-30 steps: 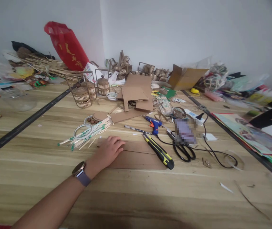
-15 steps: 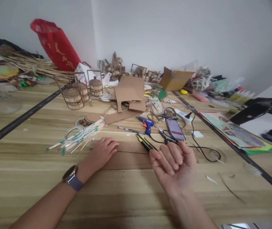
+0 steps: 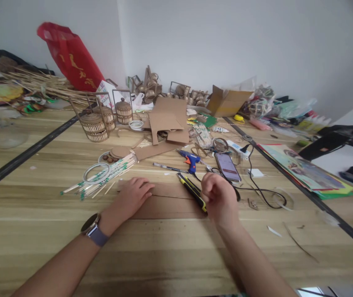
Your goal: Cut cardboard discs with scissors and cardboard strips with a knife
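My left hand (image 3: 135,196) lies palm down, fingers stretched out, on the left end of a flat brown cardboard piece (image 3: 170,208). A watch (image 3: 91,227) is on that wrist. My right hand (image 3: 221,200) is closed in a fist, and nothing shows in it. It hovers just right of a black and yellow utility knife (image 3: 191,193), which lies slantwise across the cardboard's right end. Beyond the knife are a blue glue gun (image 3: 190,160) and a pen (image 3: 168,168). A phone (image 3: 227,167) lies past my right hand.
Bundled bamboo sticks (image 3: 111,175) with white rings (image 3: 97,173) on top lie to the left. Small bamboo lanterns (image 3: 94,128) stand behind them. More cardboard (image 3: 168,115) and an open box (image 3: 229,101) are at the back. A black cable (image 3: 264,200) loops at the right.
My right hand has turned over from palm up and shifted slightly left, still closed, so more of the utility knife shows. My left hand has stayed on the cardboard.
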Action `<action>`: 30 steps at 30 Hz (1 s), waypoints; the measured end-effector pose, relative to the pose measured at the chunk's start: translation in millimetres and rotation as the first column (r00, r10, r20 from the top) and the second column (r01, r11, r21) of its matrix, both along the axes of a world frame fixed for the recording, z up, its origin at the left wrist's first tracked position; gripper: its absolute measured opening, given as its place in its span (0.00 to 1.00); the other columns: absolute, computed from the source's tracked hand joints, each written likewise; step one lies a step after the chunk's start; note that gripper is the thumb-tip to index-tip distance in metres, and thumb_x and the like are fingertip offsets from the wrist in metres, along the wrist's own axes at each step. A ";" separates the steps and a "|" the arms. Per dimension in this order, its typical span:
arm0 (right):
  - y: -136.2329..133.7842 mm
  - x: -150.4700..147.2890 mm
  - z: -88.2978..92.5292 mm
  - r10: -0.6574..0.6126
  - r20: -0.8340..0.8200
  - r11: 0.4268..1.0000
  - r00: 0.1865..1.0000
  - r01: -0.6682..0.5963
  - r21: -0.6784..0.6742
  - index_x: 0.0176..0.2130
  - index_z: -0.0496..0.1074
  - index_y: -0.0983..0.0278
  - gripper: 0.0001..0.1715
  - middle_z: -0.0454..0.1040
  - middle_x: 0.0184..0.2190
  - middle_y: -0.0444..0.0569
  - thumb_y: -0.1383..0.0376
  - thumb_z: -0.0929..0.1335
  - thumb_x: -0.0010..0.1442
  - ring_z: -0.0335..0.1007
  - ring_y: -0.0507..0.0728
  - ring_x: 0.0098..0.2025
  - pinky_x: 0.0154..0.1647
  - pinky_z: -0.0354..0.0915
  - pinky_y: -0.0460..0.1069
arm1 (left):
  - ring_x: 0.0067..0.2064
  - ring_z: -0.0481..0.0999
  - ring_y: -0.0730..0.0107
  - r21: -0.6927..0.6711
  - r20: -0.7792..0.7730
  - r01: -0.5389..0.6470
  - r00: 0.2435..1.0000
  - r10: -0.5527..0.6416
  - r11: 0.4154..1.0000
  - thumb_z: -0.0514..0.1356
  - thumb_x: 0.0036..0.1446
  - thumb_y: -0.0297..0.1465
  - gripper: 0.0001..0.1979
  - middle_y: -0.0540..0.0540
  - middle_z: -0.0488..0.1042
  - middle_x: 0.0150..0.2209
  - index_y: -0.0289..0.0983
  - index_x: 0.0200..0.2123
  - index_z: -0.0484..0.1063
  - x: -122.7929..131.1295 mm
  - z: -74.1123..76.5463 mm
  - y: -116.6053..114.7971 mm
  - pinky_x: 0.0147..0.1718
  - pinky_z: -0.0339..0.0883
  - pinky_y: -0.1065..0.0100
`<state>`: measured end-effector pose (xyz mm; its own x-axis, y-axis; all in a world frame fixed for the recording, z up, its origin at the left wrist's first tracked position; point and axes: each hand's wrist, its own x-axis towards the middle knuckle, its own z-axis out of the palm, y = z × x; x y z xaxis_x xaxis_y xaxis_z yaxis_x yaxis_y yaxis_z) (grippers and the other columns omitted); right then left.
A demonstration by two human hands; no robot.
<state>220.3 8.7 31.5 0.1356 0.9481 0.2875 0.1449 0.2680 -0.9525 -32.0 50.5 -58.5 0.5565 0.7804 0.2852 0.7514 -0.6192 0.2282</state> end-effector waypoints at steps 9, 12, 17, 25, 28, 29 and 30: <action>23.5 24.4 -29.7 0.039 0.891 0.983 0.452 0.144 -0.116 0.41 0.76 0.67 0.16 0.77 0.40 0.60 0.56 0.71 0.60 0.71 0.68 0.45 0.43 0.62 0.55 | 0.51 0.72 0.55 -0.007 -0.004 -0.021 1.000 0.021 1.000 0.57 0.67 0.27 0.12 0.40 0.75 0.49 0.37 0.51 0.75 2.3 2.2 -2.3 0.51 0.69 0.53; 22.9 20.6 -35.6 0.145 0.953 0.963 0.264 0.185 -0.198 0.45 0.75 0.69 0.19 0.76 0.44 0.63 0.56 0.70 0.63 0.73 0.70 0.47 0.43 0.64 0.56 | 0.51 0.72 0.54 -0.006 -0.021 -0.019 1.000 0.019 1.000 0.57 0.67 0.27 0.12 0.39 0.75 0.50 0.37 0.51 0.75 2.8 4.4 -3.1 0.51 0.69 0.52; 23.3 19.1 -35.3 0.114 0.944 0.961 0.310 0.206 -0.184 0.48 0.71 0.67 0.17 0.74 0.47 0.59 0.59 0.69 0.63 0.75 0.64 0.43 0.41 0.65 0.52 | 0.51 0.72 0.54 0.014 -0.020 -0.020 1.000 0.021 1.000 0.57 0.66 0.26 0.12 0.39 0.75 0.50 0.37 0.51 0.75 2.7 4.7 -4.1 0.51 0.70 0.53; 4.0 -5.0 -2.3 0.282 0.832 0.956 0.478 -0.064 -0.287 0.46 0.69 0.63 0.16 0.79 0.34 0.50 0.67 0.70 0.57 0.75 0.59 0.33 0.31 0.61 0.47 | 0.51 0.72 0.54 0.041 -0.001 -0.032 0.999 0.033 0.999 0.56 0.67 0.28 0.12 0.40 0.75 0.50 0.38 0.51 0.74 1.7 0.4 -3.4 0.51 0.70 0.52; -24.0 -23.4 29.8 0.216 0.830 0.975 0.514 -0.164 -0.152 0.55 0.71 0.58 0.26 0.81 0.33 0.50 0.71 0.68 0.57 0.74 0.59 0.28 0.27 0.59 0.48 | 0.53 0.72 0.53 0.057 0.010 -0.017 1.000 0.016 0.998 0.55 0.68 0.31 0.14 0.38 0.74 0.53 0.37 0.53 0.74 0.8 6.0 -7.0 0.54 0.68 0.50; -35.7 -27.1 40.8 0.253 0.762 0.957 0.596 -0.269 -0.108 0.52 0.74 0.56 0.25 0.81 0.32 0.50 0.72 0.69 0.56 0.74 0.59 0.29 0.27 0.60 0.49 | 0.54 0.71 0.52 0.057 0.008 0.007 1.000 -0.007 0.998 0.55 0.68 0.34 0.15 0.38 0.73 0.54 0.37 0.53 0.74 0.6 8.4 -9.0 0.56 0.67 0.50; -48.4 -28.9 50.3 0.322 0.654 0.929 0.684 -0.363 -0.077 0.48 0.77 0.53 0.22 0.81 0.34 0.49 0.72 0.69 0.55 0.74 0.60 0.30 0.28 0.62 0.50 | 0.56 0.70 0.51 0.050 0.001 0.036 0.999 -0.036 0.998 0.55 0.68 0.37 0.17 0.38 0.72 0.55 0.37 0.55 0.73 0.5 10.7 -11.2 0.58 0.65 0.50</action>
